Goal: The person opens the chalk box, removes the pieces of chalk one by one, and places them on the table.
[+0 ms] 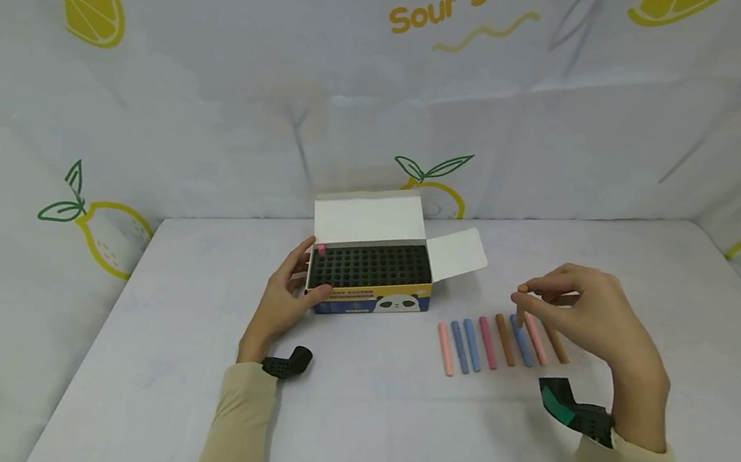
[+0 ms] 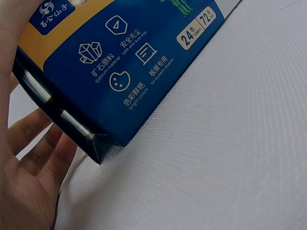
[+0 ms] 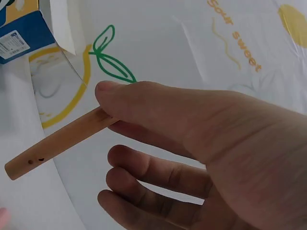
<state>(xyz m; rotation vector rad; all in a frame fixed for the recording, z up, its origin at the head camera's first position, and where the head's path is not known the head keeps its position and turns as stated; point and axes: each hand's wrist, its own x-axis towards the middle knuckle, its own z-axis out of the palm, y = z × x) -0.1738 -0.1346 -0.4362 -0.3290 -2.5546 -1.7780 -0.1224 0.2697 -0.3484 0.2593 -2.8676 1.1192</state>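
Note:
A chalk box [image 1: 367, 300] with a panda on its front stands with its lid raised and a side flap spread. Its black holed insert [image 1: 372, 266] has one pink chalk stick [image 1: 320, 249] in the back left corner. My left hand [image 1: 276, 305] grips the box's left end, thumb on the front and fingers around the side; the left wrist view shows the blue printed side [image 2: 124, 72]. Between thumb and forefinger my right hand [image 1: 588, 311] pinches an orange-brown chalk stick [image 3: 57, 141], held above the right part of a row of chalk; its other fingers are loosely bent.
On the white table [image 1: 382, 440], right of the box, several chalk sticks lie side by side: pink [image 1: 445, 348], blue [image 1: 459, 346], magenta [image 1: 488, 342] and brown [image 1: 506, 339] among them. A lemon-printed cloth [image 1: 220, 81] hangs behind the table.

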